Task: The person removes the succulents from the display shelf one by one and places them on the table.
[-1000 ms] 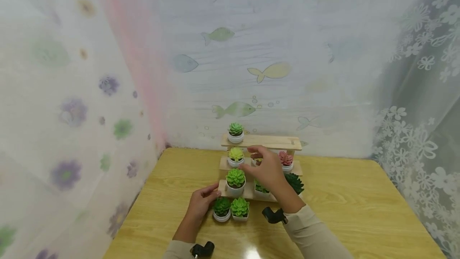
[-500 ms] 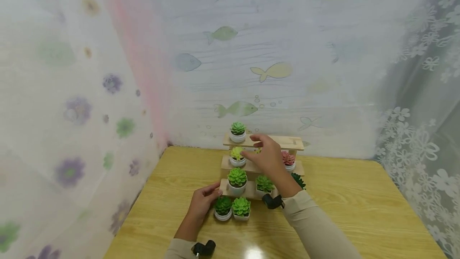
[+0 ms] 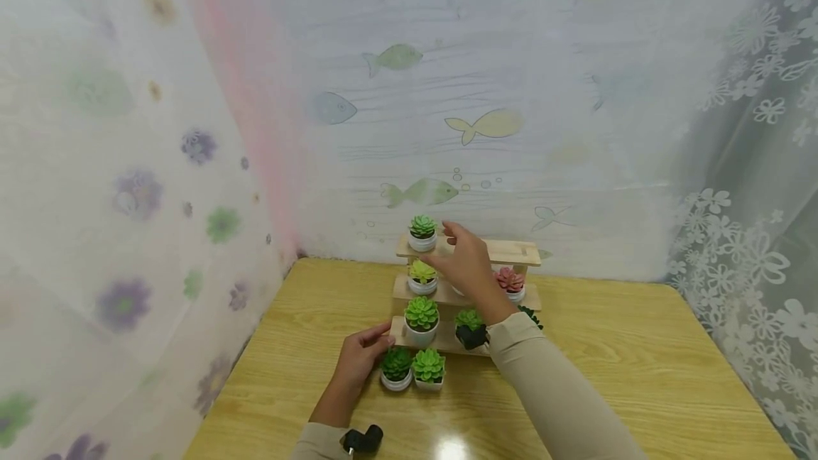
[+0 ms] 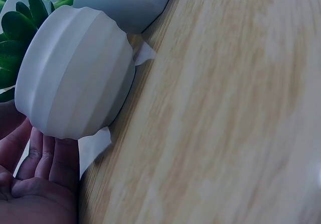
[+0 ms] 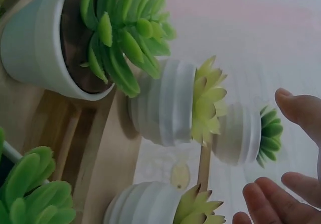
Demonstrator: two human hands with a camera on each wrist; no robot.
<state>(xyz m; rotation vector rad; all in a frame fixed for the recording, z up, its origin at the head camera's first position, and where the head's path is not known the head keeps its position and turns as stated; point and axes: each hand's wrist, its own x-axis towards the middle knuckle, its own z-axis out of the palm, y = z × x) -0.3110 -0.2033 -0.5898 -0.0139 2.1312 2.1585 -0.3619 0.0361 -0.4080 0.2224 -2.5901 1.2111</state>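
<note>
A tiered wooden plant stand [image 3: 447,336] bears several small potted succulents. My left hand [image 3: 353,366] holds the left end of its lowest tier between thumb and fingers. Just beside that hand, a dark green succulent in a ribbed white pot [image 4: 75,73] stands on the table. Over the middle and top tiers, my right hand [image 3: 465,261] is spread with nothing in its grasp. Close to its thumb and fingers [image 5: 268,199] stands the top-tier green succulent [image 5: 241,133]. Below that sits a yellow-green succulent [image 3: 422,275], apart from the hand.
A bright green succulent [image 3: 429,368] stands on the table before the stand. The lowest tier carries a large green succulent [image 3: 421,318] and another green one [image 3: 469,319]. A pink succulent [image 3: 510,281] sits at right. Patterned curtain [image 3: 409,126] hangs behind.
My right hand has moved up and slightly left, from the middle tier toward the top-tier succulent. My left hand keeps its place on the stand.
</note>
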